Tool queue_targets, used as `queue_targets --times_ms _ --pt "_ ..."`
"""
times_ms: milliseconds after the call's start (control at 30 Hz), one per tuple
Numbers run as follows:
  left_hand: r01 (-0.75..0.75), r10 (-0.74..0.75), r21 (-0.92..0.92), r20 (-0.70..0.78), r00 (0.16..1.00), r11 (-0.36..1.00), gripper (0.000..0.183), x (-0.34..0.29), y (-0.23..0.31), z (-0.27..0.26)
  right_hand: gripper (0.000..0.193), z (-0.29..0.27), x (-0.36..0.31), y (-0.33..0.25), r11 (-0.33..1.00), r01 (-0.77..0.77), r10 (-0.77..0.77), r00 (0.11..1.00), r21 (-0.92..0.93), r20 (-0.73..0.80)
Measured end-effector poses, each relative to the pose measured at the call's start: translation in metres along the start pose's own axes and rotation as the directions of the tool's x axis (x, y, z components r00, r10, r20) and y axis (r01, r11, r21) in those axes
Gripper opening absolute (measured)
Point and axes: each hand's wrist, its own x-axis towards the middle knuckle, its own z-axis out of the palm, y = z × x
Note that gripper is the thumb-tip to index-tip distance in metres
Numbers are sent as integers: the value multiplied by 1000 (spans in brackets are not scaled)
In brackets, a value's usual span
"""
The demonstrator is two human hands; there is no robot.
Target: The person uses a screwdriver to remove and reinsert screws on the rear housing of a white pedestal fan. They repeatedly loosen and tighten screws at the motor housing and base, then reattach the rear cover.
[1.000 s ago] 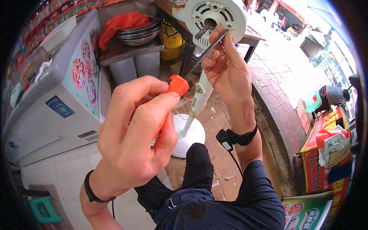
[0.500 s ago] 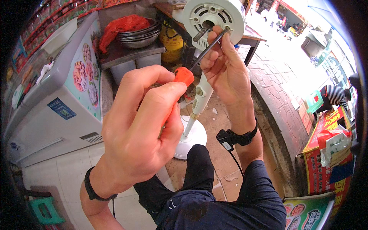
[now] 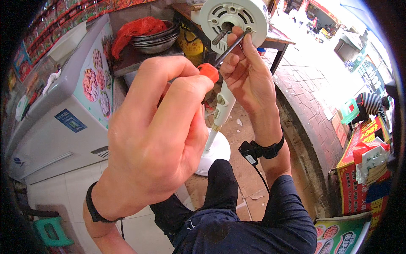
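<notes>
Two-handed use of a screwdriver on a white fan. The fan (image 3: 225, 99) stands upright on the floor (image 3: 257, 208), its round base (image 3: 220, 155) just inside the floor's right-hand edge, where a stone kerb (image 3: 303, 163) borders it. At the top, the motor housing (image 3: 256, 16) shows its slotted face and a bare metal spindle (image 3: 218, 39). The left hand (image 3: 154, 122) grips the red handle of the screwdriver (image 3: 210, 73); the right hand (image 3: 256, 78) pinches the shaft near its tip, thumb opposed to fingertips, beside the spindle and close to the face's lower right rim. Whether the tip sits in a screw cannot be told, the fingers covering it. The step in hand appears to be guiding or turning the tip at that rim; the next move would call for the right hand to steady the shaft in line while the left twists the handle.
</notes>
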Motion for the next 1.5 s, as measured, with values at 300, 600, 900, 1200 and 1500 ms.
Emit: queue_targets --times_ms 300,600,900,1200,1500 --pt "-6 -2 93 80 997 996 33 14 12 -12 34 0 0 -1 999 -28 28 1000 -20 3" --pt "-121 111 120 84 990 985 28 17 6 -6 34 9 -7 -3 994 -89 87 996 -65 -34" --pt "-221 192 333 117 974 917 59 26 10 -17 26 2 4 3 993 -48 35 992 104 121" --pt "-67 12 267 202 979 961 38 4 21 -24 27 2 0 2 980 -28 2 992 196 129" --pt "-187 159 240 128 979 953 55 5 19 -10 26 -3 4 1 958 -60 8 983 279 184"
